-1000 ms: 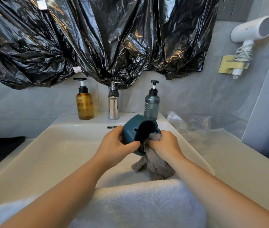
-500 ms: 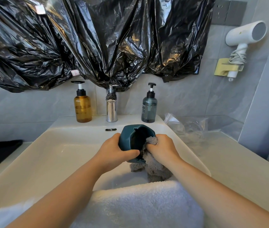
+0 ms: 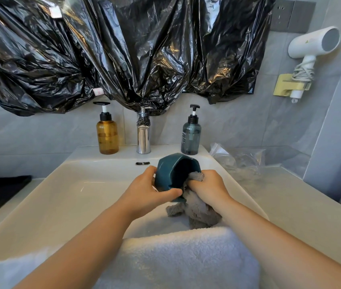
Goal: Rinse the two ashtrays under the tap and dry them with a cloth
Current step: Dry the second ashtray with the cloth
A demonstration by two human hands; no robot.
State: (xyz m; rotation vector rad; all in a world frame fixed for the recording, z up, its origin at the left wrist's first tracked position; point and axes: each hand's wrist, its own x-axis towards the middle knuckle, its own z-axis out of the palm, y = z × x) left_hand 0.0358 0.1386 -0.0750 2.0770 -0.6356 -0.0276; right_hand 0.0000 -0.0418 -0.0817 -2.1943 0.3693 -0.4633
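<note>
Gripping the tilted ashtray (image 3: 170,174) in my left hand (image 3: 146,192), my right hand (image 3: 209,186) clutches the cloth (image 3: 196,207) inside it, over the sink (image 3: 61,195).

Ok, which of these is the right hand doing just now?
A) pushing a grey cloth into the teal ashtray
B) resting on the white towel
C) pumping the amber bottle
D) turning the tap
A: the right hand grips the grey cloth at the mouth of the teal ashtray, which the left hand holds over the sink.

Sink (image 3: 46,197) holds amber bottle (image 3: 107,136), tap (image 3: 143,136), teal bottle (image 3: 190,137) and white towel (image 3: 175,259).
</note>
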